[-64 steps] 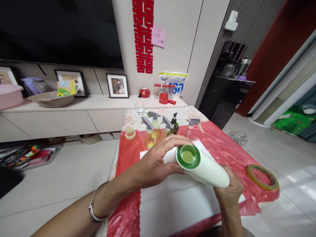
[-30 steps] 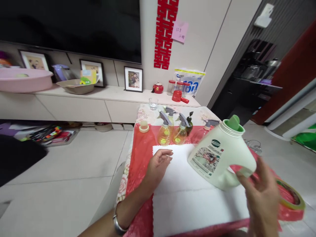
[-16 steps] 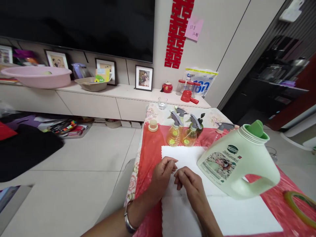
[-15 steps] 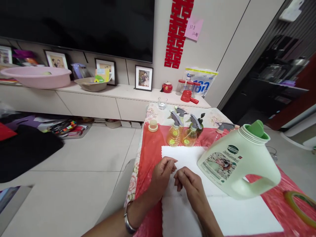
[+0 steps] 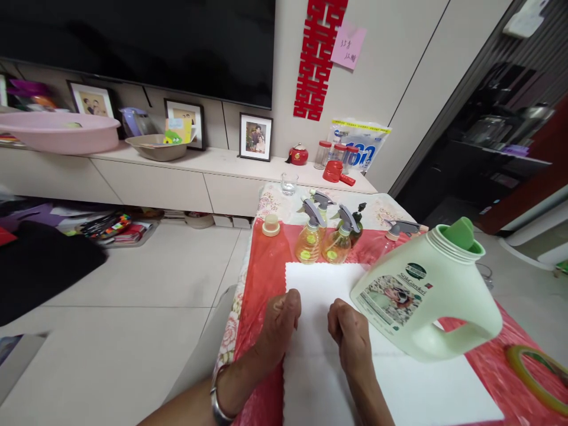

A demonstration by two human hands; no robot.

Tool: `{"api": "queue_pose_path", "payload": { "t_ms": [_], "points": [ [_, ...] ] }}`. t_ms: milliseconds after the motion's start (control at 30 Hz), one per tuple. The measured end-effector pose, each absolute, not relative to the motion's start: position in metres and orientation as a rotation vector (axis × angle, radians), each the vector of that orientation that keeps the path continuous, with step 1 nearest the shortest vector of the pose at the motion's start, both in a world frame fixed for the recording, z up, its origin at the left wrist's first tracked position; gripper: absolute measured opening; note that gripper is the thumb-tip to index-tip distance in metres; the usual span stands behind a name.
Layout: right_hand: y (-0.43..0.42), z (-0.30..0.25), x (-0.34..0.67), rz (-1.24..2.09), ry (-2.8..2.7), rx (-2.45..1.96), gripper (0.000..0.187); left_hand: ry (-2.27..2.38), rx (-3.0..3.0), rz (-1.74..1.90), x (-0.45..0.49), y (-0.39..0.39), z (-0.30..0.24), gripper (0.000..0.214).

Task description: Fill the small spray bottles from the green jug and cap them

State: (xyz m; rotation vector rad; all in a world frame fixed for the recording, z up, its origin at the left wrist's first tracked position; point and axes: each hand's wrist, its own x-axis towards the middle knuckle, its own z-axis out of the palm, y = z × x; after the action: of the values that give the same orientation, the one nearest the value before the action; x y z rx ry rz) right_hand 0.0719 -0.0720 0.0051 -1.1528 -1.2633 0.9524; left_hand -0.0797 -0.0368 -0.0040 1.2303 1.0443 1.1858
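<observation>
My left hand [image 5: 280, 322] is curled into a fist with the thumb on top, over the left edge of a white sheet [image 5: 310, 367] with a scalloped border. Opposite it, my right hand [image 5: 350, 331] is also a fist, above the same sheet. A gap separates the two hands, and nothing shows in either. Close to my right hand stands a pale green detergent jug [image 5: 430, 296], uncapped, with a green spout in its mouth. Beyond the sheet are spray bottles with yellowish liquid, one [image 5: 309, 236] left of another [image 5: 338, 239].
Red plastic [image 5: 261, 266] covers much of the flowered tablecloth. A pale cap [image 5: 271, 225] lies at the left, a small glass cup [image 5: 289, 183] at the back. A tape roll [image 5: 519, 367] lies at the right. Behind runs a low cabinet [image 5: 164, 183] with a pink basin [image 5: 57, 133].
My hands have moved apart, the left one to the left and the right one slightly right. Their fingers have closed into tighter fists. The view has shifted a little.
</observation>
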Motion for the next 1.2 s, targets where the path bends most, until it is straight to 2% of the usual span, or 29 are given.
{"api": "queue_pose_path", "payload": {
  "t_ms": [667,1200],
  "points": [
    [-0.070,0.006,0.073,1.018,-1.253,-1.356,0.077,1.161,1.219,1.075,-0.080,-0.035,0.007,0.066],
    [-0.076,0.024,0.061,1.023,-1.220,-1.424,0.072,1.175,1.236,1.059,-0.080,-0.036,0.011,0.068]
  ]
}}
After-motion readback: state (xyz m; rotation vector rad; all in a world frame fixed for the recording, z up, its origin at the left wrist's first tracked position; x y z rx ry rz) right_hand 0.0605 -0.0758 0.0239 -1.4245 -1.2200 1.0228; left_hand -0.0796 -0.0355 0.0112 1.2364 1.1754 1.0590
